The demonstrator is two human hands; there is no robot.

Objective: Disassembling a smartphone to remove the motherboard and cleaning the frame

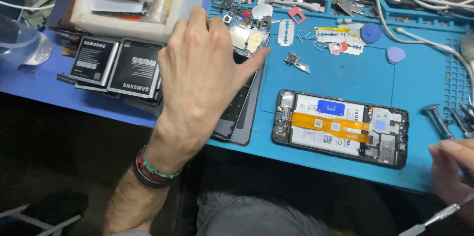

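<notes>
His left hand (pixel 202 68) lies spread, fingers open, on a stack of dark flat phone panels (pixel 242 112). His right hand (pixel 452 171) pinches a thin metal spudger (pixel 434 218), beside the opened black phone (pixel 340 127).

dark phone panels (pixel 240 117), stacked flat, mat edge

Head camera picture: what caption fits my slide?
Left hand over stacked phone parts; opened phone on blue mat.

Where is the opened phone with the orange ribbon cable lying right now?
In the head view, the opened phone lies on the blue mat, between the left hand and right hand.
</notes>
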